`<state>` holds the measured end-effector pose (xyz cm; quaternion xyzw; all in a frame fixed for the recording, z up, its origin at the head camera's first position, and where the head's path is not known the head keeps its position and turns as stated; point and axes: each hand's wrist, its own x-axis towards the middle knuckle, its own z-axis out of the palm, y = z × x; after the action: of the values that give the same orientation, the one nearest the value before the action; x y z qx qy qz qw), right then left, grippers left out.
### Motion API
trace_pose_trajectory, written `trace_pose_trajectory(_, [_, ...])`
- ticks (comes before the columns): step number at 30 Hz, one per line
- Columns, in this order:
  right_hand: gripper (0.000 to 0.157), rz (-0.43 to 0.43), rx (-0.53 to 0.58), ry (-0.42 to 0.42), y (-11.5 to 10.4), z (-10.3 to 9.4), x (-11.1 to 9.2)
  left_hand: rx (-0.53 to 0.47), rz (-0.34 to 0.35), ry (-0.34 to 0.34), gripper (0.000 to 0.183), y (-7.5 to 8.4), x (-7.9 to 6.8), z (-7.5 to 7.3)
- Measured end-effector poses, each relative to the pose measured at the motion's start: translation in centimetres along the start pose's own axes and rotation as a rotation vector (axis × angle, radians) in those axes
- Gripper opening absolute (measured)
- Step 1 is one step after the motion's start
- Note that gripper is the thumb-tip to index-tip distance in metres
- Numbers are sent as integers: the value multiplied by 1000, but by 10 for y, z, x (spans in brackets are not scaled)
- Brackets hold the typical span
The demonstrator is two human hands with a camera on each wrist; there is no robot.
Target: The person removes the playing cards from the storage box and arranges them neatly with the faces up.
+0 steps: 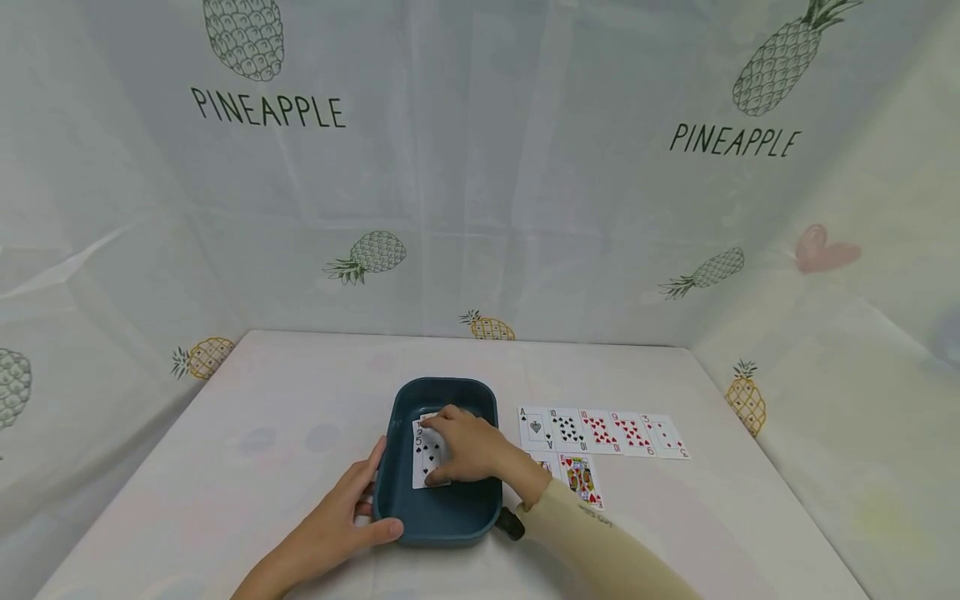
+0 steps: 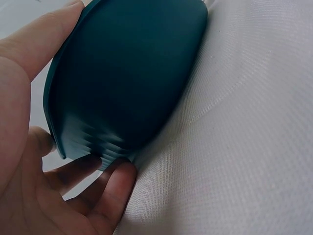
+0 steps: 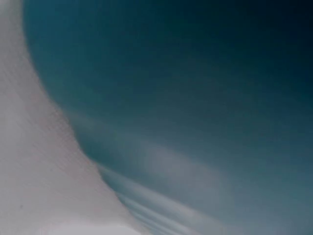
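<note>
A dark teal tray (image 1: 420, 521) stands on the table. My left hand (image 1: 341, 508) grips its left side, the thumb on the near corner. In the left wrist view the thumb of the left hand (image 2: 29, 161) lies on the rim, with the fingers bent against the wall of the tray (image 2: 127, 68). Inside the tray lie playing cards (image 1: 420, 472), a black five uppermost. Over them reaches my right hand (image 1: 474, 448), fingers at the cards' far end and thumb at the near end, pinching them. The right wrist view shows only the blurred tray (image 3: 171, 98), no hand.
Right of the tray, a row of several face-up cards (image 1: 600, 431) lies on the white-covered table (image 1: 300, 392). Below it are two more, including a red-suited face card (image 1: 581, 477), partly behind the right wrist. A small black object (image 1: 511, 523) touches the tray's near right corner.
</note>
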<state>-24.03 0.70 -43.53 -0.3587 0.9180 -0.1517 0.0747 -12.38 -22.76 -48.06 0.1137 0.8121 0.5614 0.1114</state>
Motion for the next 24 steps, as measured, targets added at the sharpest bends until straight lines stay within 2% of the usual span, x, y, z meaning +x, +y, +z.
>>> trace_pose_trajectory(6, [83,19,-73,-36,-2,0,1,13,-5,14,102,0,0,0])
trace_pose_trajectory(15, [84,34,-149,-47,-3,2,1,14,-12,13,103,1,1,0])
trace_pose_trajectory(24, [81,47,-133,-52,-5,2,0,-5,8,-3,103,2,-1,0])
